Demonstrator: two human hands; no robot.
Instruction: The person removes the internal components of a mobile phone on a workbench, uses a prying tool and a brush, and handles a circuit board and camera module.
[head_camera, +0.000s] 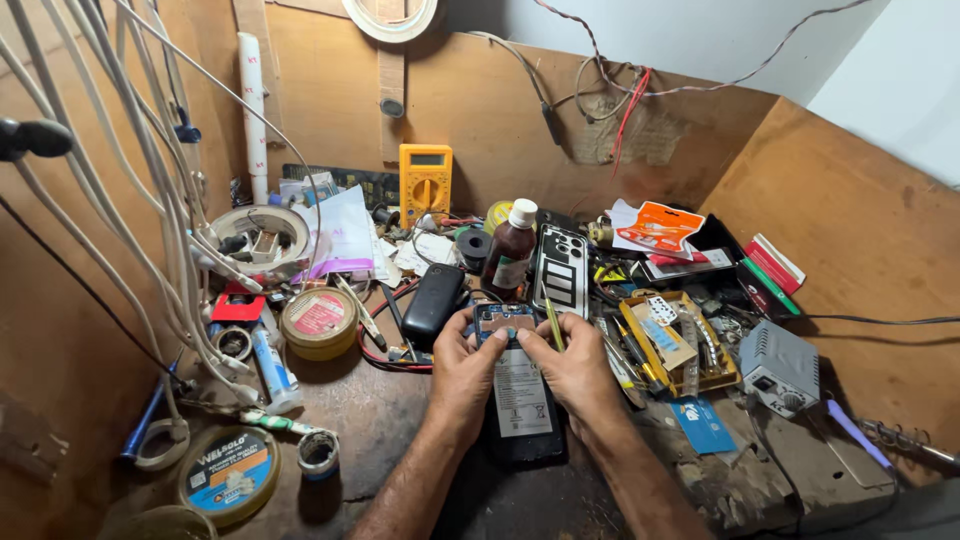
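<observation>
Opened phone, back cover off, flat on table between left hand and right hand, both gripping its upper edges; thin yellow-green tool pinched in right hand.

Opened phone: lies flat on the counter, back cover off, long axis running away from the person. Upper end shows a bare circuit board, blue and copper-toned. Below it sits a pale battery with a printed label, framed by the dark body. Thin yellow-green tool: slim, stick-like, tilted upright, its lower end down at the board's right edge.
</observation>
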